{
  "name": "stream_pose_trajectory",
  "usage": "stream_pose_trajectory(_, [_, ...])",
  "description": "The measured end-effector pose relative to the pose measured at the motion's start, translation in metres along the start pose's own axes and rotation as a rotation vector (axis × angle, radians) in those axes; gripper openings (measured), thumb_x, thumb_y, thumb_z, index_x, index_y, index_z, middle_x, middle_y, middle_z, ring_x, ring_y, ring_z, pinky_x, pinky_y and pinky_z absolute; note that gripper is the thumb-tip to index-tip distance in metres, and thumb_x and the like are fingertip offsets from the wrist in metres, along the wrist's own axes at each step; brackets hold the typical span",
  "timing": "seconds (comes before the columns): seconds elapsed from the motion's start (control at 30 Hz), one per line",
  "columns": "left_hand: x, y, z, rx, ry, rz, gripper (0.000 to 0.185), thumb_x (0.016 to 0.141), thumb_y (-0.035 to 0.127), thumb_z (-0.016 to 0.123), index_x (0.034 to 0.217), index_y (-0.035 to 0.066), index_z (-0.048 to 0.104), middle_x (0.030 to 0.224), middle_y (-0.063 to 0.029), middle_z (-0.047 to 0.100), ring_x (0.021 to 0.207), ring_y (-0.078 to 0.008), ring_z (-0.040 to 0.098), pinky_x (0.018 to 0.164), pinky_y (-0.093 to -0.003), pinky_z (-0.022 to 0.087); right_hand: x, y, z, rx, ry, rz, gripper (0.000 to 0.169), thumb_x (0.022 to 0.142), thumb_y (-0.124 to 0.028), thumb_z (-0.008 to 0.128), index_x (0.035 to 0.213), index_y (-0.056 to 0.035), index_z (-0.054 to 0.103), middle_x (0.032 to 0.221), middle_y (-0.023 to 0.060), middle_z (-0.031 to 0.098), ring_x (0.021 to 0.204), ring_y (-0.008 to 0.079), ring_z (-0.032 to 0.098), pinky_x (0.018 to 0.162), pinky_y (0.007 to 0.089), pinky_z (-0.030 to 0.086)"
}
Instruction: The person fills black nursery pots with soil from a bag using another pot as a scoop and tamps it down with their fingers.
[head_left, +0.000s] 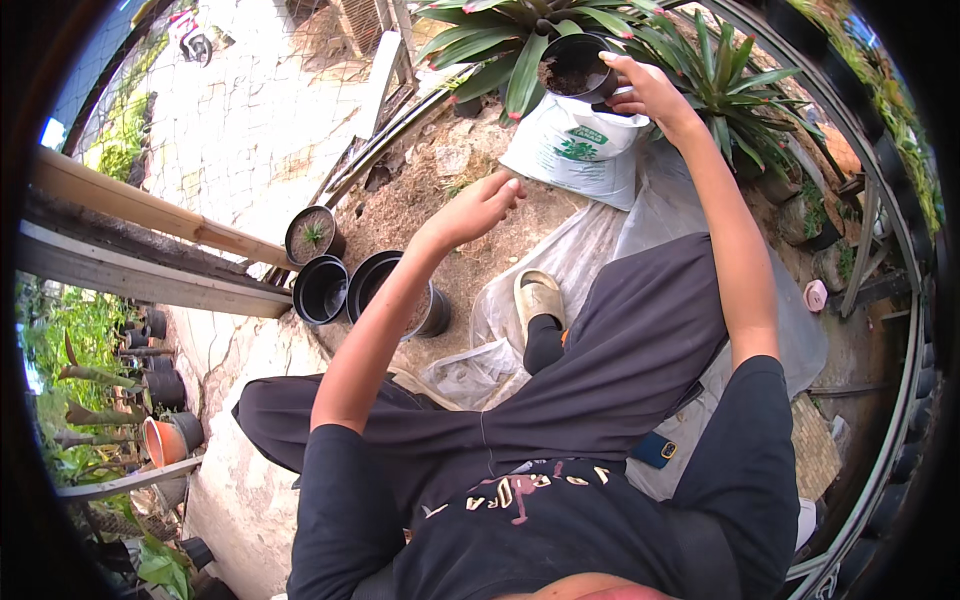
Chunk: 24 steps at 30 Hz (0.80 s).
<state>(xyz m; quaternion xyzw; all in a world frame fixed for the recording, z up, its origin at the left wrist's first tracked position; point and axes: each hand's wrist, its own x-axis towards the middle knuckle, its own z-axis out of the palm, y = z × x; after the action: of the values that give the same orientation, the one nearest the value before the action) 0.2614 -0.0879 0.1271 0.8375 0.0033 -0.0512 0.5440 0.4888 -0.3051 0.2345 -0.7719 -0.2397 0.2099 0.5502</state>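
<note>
My right hand (646, 91) grips the rim of a black plastic plant pot (576, 69), tilted so that some dark soil shows inside. Just below the pot stands a white plastic sack (581, 150) with green print, its mouth partly hidden by the pot and hand. My left hand (480, 210) hovers above the bare ground with nothing in it, its fingers curled loosely together. To the left of that forearm are a black pot with a small spiky seedling (313, 231), an empty-looking black pot (321, 291) and further black pots (371, 274) partly covered by the arm.
A clear plastic sheet (517, 292) lies under my legs, with a phone (654, 450) on it by my right thigh. Broad-leaved bromeliads (536, 45) crowd behind the sack. A bamboo pole (165, 214) and wire netting (247, 97) border the left side.
</note>
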Motion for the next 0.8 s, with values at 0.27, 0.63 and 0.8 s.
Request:
stream_pose_trajectory(0.27, [-0.173,-0.028,-0.063,0.423,0.023,-0.284,0.040,0.106,0.033,0.048,0.121,-0.002,0.061,0.111,-0.0208,0.065,0.105,-0.0309,0.064,0.093,-0.0402,0.049,-0.001,-0.024,0.136,-0.091,-0.464,-0.003,0.072,0.087,-0.054,0.071,0.132,0.0013,0.057,0.115,0.0114,0.058,0.093,0.0173,0.066,0.090,0.0307,0.053])
stream_pose_trajectory(0.63, [-0.249,-0.122,-0.056,0.684,0.474,-0.679,0.040,0.102,0.043,0.053,0.102,0.003,0.058,0.105,-0.0210,0.066,0.100,-0.0405,0.065,0.087,-0.0499,0.052,-0.024,0.000,0.273,-0.542,-0.755,-0.408,0.088,0.078,-0.051,0.080,0.135,0.0077,0.049,0.123,0.0263,0.060,0.102,0.0303,0.065,0.090,0.0392,0.053])
stream_pose_trajectory(0.8, [-0.251,-0.137,-0.037,0.630,0.465,-0.728,0.040,0.103,0.039,0.048,0.107,0.001,0.058,0.110,-0.0244,0.065,0.102,-0.0436,0.066,0.089,-0.0538,0.053,-0.032,0.002,0.295,-0.637,-0.791,-0.556,0.086,0.077,-0.047,0.082,0.134,0.0080,0.048,0.123,0.0275,0.056,0.105,0.0326,0.063,0.091,0.0402,0.052])
